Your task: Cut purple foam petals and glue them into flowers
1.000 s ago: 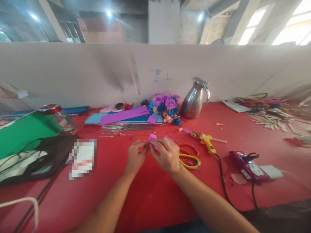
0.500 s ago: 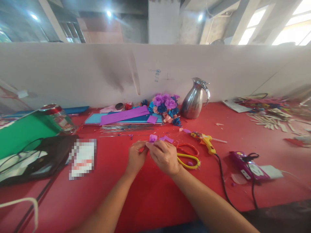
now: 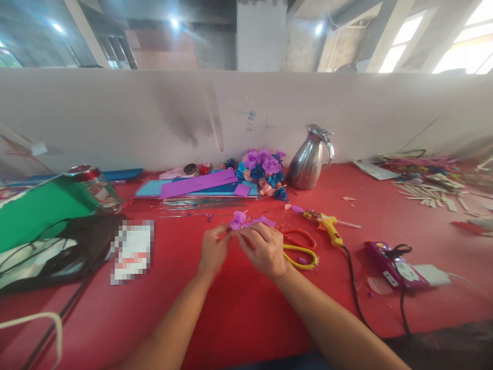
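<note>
A small purple paper flower (image 3: 238, 220) stands upright over the red table between my two hands. My left hand (image 3: 214, 249) is closed in a pinch at the underside of the flower; its fingertips are partly hidden. From the other side, my right hand (image 3: 265, 250) pinches close to the flower's base, and what exactly lies between those fingertips is hard to see. Just behind the right fingers is a loose purple paper strip (image 3: 265, 221). Beside that hand lie scissors with one red and one yellow handle loop (image 3: 301, 257).
A yellow glue gun (image 3: 329, 229) with a black cord lies right of the scissors, near a purple power strip (image 3: 396, 264). Paper flowers (image 3: 265, 167), a steel jug (image 3: 307, 162) and purple paper sheets (image 3: 198, 184) stand at the back. A glass jar (image 3: 100, 190) is at left.
The flower has turned and shifted slightly left, so its open petals now show. My right fingertips have drawn a little away from its top; the left hand stays nearly in place.
</note>
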Available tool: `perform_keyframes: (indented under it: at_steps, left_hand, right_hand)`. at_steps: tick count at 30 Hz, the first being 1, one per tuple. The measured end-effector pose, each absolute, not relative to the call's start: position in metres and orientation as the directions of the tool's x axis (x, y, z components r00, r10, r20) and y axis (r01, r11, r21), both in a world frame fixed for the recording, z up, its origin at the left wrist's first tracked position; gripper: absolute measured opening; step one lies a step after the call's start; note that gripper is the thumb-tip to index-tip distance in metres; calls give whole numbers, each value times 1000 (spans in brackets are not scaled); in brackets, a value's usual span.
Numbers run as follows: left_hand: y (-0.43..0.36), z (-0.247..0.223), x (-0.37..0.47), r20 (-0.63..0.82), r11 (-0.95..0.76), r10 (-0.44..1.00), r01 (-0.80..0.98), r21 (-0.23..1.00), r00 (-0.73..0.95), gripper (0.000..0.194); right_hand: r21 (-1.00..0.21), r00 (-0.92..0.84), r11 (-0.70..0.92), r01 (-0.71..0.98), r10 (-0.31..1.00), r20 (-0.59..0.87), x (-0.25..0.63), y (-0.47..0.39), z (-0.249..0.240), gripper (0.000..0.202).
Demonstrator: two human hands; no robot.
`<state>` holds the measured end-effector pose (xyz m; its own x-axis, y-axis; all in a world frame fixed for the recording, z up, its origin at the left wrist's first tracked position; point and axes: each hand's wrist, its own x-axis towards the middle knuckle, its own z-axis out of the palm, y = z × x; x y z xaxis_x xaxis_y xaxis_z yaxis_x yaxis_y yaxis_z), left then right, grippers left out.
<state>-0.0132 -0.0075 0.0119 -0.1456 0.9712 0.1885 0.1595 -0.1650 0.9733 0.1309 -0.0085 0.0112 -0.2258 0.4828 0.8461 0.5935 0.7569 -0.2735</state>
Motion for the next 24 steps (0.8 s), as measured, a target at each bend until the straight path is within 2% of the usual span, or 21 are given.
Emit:
perform_keyframes:
  at_steps: [2, 5, 7, 9, 11, 13, 17, 24]
  left_hand:
    - [-8, 14, -11, 133, -126, 982, 62, 990, -136, 25]
    - [-8, 16, -10, 90, -93, 989, -24, 995, -115, 26]
    - [-7, 15, -9, 83, -88, 992, -51, 995, -96, 25]
    - [-6, 14, -10, 81, -86, 994, -69, 994, -71, 25]
    - [-5, 13, -11, 86, -89, 995, -68, 994, -53, 26]
    - [-5, 13, -11, 94, -96, 994, -32, 995, -57, 26]
    - [-5, 14, -11, 114, -111, 991, 54, 992, -70, 24]
    - [-3, 14, -14, 117, -116, 993, 60, 991, 0, 22]
  right_hand:
    - [-423, -139, 744, 517, 561, 816, 130, -9, 14, 9]
    - [-684, 23, 633, 363, 728, 685, 129, -6, 18, 7]
    - [-846, 96, 500, 183, 848, 522, 129, -2, 21, 8]
    - [-952, 51, 304, -46, 952, 301, 130, 2, 24, 14]
    - [-974, -85, 110, -200, 988, 129, 131, 5, 26, 21]
    - [-968, -167, 18, -252, 984, 62, 132, 6, 28, 25]
    - [-957, -154, 19, -289, 986, 66, 131, 7, 27, 23]
    - [-939, -167, -76, -336, 986, -20, 132, 7, 29, 24]
